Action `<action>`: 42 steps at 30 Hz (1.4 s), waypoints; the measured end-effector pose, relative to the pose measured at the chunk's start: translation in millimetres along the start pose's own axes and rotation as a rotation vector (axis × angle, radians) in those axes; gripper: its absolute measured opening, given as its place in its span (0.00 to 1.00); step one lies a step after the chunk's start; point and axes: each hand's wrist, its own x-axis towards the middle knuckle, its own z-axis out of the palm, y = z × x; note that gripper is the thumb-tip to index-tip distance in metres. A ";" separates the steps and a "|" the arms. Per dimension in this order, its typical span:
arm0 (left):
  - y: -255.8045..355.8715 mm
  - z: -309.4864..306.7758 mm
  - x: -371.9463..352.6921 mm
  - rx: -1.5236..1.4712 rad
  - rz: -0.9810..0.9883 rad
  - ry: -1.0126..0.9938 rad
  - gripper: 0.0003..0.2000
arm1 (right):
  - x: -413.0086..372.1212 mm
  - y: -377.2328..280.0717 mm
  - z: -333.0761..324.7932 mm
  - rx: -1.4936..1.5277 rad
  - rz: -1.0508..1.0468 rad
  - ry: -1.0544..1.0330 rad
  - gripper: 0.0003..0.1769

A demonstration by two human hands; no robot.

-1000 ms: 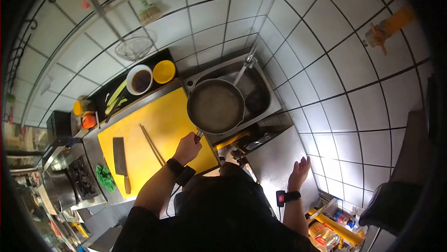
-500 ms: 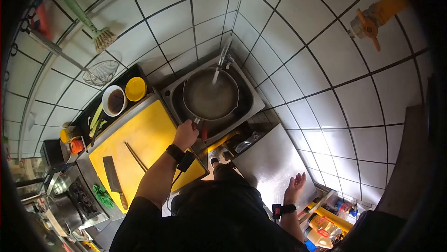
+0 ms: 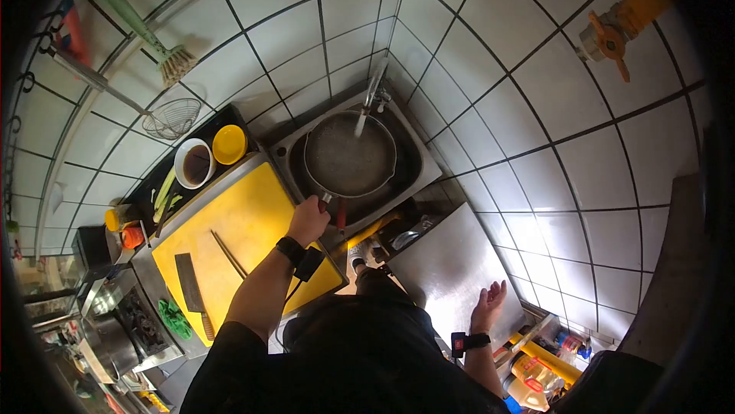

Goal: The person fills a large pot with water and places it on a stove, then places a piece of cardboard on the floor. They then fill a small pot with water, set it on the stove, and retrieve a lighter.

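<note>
My left hand (image 3: 309, 221) is closed round the handle of a round pan (image 3: 351, 155), which sits over the sink (image 3: 419, 165). Water runs from the tap (image 3: 375, 92) into the pan, and liquid covers its bottom. Off to the right, my right hand (image 3: 488, 307) is held palm up with its fingers apart, holding nothing, above a metal surface (image 3: 448, 265). Left of the sink, a cleaver (image 3: 189, 284) and a pair of chopsticks (image 3: 227, 253) lie on the yellow cutting board (image 3: 260, 207).
Behind the board stand a white bowl of dark liquid (image 3: 195, 164) and a yellow bowl (image 3: 229, 145). A strainer (image 3: 172, 118) and a brush (image 3: 145, 31) hang at the left wall. Bottles (image 3: 532, 376) stand at lower right; a stove (image 3: 138, 322) is at lower left.
The whole view has shifted slightly, with the scene a little further right. My left hand still grips the pan handle, and the water still runs.
</note>
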 end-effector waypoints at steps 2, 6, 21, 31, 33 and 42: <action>-2.3 0.7 -0.5 -0.008 -0.013 -0.007 0.10 | 0.4 -2.7 0.6 0.001 0.017 -0.002 0.34; 5.1 -3.6 -6.8 0.020 -0.045 -0.005 0.10 | 0.3 -4.7 0.9 -0.009 0.017 -0.010 0.34; -28.3 -31.0 -86.2 0.017 0.028 0.042 0.10 | 11.9 -40.2 51.5 -0.004 -0.203 -0.169 0.34; -72.8 -88.1 -210.2 -0.084 -0.183 0.129 0.10 | -20.0 -89.6 135.0 0.002 -0.360 -0.410 0.34; -88.8 -99.1 -238.1 -0.087 -0.249 0.132 0.10 | -30.7 -96.4 152.8 -0.032 -0.418 -0.458 0.33; -202.9 -141.8 -374.9 -0.222 -0.371 0.381 0.09 | -113.6 -125.1 228.9 0.197 -0.402 -0.691 0.33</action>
